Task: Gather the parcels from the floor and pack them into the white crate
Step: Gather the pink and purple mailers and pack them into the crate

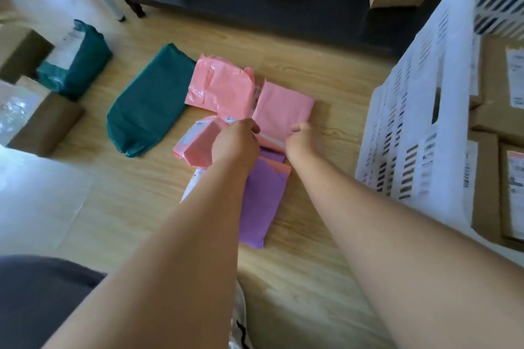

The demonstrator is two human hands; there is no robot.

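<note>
While both hands reach down to the cluster of soft mailers on the wooden floor [312,71], the pink parcel [282,110] nearest the white crate [411,122] is the one being taken: the right hand [302,136] pinches its near edge, and the left hand [236,139] closes its grip where that parcel meets a smaller pink parcel [198,144]; which of the two it holds I cannot tell. A purple parcel [262,198] lies under the forearms, a crumpled pink one [221,85] beyond, two green ones [147,102] further left. Brown boxes [487,110] already sit in the crate, so packing seems partly done, with several parcels left.
</note>
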